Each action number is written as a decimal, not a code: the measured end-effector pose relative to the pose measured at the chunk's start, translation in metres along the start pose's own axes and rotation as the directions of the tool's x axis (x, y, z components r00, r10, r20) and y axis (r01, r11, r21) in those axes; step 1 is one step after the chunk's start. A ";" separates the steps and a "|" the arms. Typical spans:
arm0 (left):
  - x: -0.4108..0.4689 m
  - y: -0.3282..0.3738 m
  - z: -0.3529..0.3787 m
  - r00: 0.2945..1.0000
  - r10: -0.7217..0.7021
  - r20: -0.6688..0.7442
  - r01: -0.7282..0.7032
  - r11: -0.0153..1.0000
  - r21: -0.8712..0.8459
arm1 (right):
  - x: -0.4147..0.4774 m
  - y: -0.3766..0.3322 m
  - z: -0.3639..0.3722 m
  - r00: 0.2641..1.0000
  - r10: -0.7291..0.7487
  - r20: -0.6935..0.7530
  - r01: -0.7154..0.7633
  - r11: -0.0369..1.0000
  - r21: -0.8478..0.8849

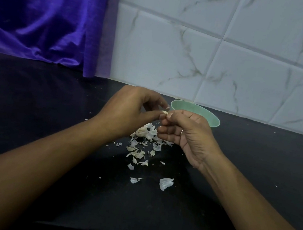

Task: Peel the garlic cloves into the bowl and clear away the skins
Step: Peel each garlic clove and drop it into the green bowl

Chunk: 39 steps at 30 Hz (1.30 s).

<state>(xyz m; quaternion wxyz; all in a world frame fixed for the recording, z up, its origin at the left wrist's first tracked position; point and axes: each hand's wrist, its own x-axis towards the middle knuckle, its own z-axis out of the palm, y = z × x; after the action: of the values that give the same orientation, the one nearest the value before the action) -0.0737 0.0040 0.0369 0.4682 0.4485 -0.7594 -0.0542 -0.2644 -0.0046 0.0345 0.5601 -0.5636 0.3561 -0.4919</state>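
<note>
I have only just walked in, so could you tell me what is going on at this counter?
A person is peeling garlic over the dark counter. The left hand and the right hand both pinch a small garlic clove at their fingertips, just in front of the green bowl. Torn skins lie scattered on the counter beneath the hands, with a larger garlic piece among them. What the bowl holds cannot be seen.

Bowl (207, 116) on worktop (51, 105), far centre, just before wall (231, 57). Cloth (44, 14) hangs far left. Skins (138, 154) scattered on worktop, near side of bowl. Left hand (128, 110) and right hand (188, 135) above skins, both pinching clove (164, 112) left of bowl.
</note>
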 end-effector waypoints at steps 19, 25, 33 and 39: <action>0.004 0.007 -0.008 0.928 -0.369 0.049 0.313 0.705 -0.636 | -0.004 0.009 0.003 0.995 -0.036 0.095 0.062 0.955 -0.290; 0.004 0.007 -0.007 0.925 -0.366 0.100 0.345 0.704 -0.621 | -0.004 0.007 0.001 0.995 -0.066 0.077 0.086 0.947 -0.309; 0.001 0.003 -0.005 0.954 -0.274 0.120 0.298 0.832 -0.468 | -0.003 0.003 0.004 0.969 -0.242 0.052 0.247 0.953 -0.178; 0.001 0.001 -0.003 0.969 -0.215 0.125 0.247 0.890 -0.383 | -0.002 0.005 0.002 0.966 -0.259 0.024 0.259 0.953 -0.156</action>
<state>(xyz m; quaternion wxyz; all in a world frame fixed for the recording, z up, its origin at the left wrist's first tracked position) -0.0720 0.0049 0.0397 0.5089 0.4295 -0.6919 -0.2791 -0.2625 -0.0025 0.0295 0.4449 -0.6486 0.3161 -0.5305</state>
